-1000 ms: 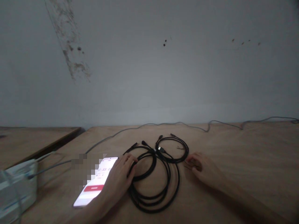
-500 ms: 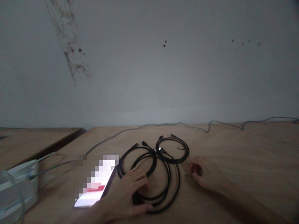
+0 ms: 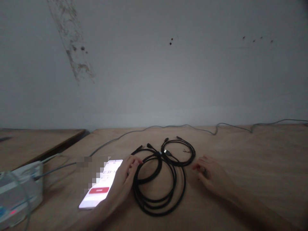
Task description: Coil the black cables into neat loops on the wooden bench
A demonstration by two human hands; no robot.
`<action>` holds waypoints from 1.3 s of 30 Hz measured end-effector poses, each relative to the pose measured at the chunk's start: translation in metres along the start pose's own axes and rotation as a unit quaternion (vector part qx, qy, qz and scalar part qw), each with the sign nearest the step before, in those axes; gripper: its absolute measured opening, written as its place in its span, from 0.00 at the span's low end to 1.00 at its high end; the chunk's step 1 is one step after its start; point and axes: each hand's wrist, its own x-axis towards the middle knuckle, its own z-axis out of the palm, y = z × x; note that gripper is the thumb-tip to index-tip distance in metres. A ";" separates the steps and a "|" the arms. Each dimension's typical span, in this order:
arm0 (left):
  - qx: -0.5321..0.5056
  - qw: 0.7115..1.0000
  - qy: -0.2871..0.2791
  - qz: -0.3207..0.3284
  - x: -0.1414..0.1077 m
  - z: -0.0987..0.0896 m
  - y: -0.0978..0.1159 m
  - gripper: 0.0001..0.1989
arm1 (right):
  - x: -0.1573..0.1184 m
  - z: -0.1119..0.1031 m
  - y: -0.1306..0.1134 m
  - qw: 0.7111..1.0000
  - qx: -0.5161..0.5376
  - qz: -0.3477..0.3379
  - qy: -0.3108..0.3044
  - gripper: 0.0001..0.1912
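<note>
Several black cables lie coiled on the wooden table between my hands. My left hand rests over the left edge of the left small coil, its fingers loosely bent and covering part of the cable. A larger coil overlaps it and reaches toward me. Farther back and right lies another small coil, with a thin twist tie inside its loop. One light-tipped plug sits where the coils meet. My right hand is right of the coils, fingers loosely curled, thumb apart, with no cable in it.
A phone with a lit screen lies left of my left hand, partly blurred out. A white power strip with plugged-in cords is at the far left. One grey cord runs along the back of the table below the wall.
My left hand has moved left and away from me, off the large coil to the left small coil's edge. My right hand has shifted slightly, its fingers loosening. The coils stay put.
</note>
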 end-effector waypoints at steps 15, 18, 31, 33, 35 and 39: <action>0.062 0.997 -0.014 0.047 0.001 0.007 0.002 0.07 | -0.005 0.001 -0.035 0.992 0.011 -0.086 -0.091 0.19; 0.039 0.998 -0.032 0.044 -0.002 0.006 0.006 0.08 | -0.006 0.007 -0.034 0.992 0.022 -0.090 -0.085 0.18; 0.022 0.992 -0.103 0.064 -0.001 0.005 0.006 0.09 | -0.005 0.011 -0.024 0.998 0.000 -0.032 -0.052 0.11; 0.037 0.992 -0.103 0.058 -0.001 0.006 0.007 0.08 | -0.006 0.012 -0.023 0.998 0.014 -0.028 -0.050 0.11; 0.067 0.992 -0.098 0.049 -0.002 0.008 0.008 0.08 | -0.006 0.013 -0.023 0.998 0.031 -0.023 -0.048 0.10; 0.112 0.987 -0.102 0.045 -0.006 0.012 0.005 0.13 | -0.006 0.012 -0.026 0.996 0.061 -0.024 -0.057 0.12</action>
